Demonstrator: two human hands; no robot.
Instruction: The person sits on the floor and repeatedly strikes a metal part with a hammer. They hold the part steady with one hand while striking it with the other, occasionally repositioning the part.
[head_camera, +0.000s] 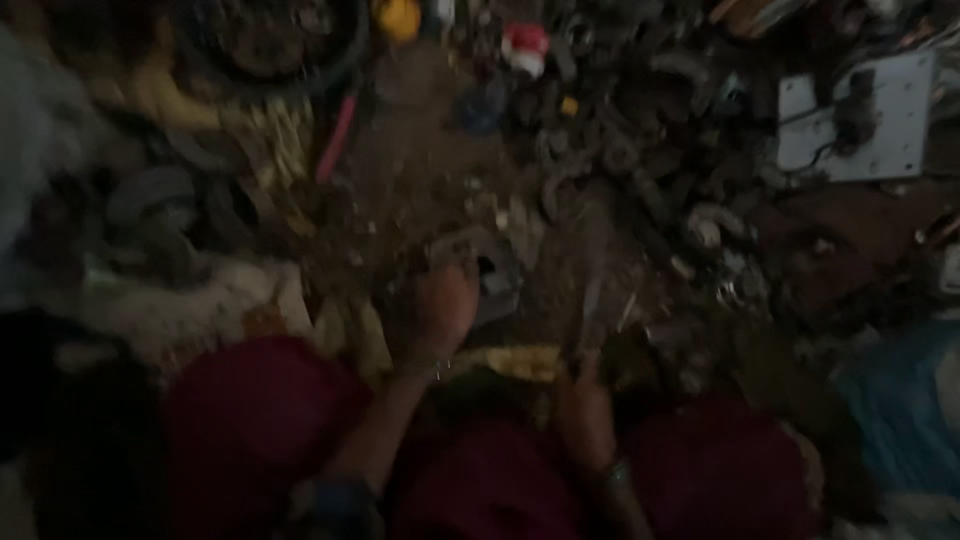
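Hands low over a dirt floor strewn with scrap metal; view dark and blurred.
Left hand (437, 312) curled onto a grey metal part (492, 272); right hand (583, 405) grasping a thin dark rod-like tool (590, 315), floor (420, 170) beneath. Farther off: pink rod (337, 138), grey perforated plate (868, 115) toward the far right corner, red-and-white object (526, 47), yellow object (400, 17) at the far edge.
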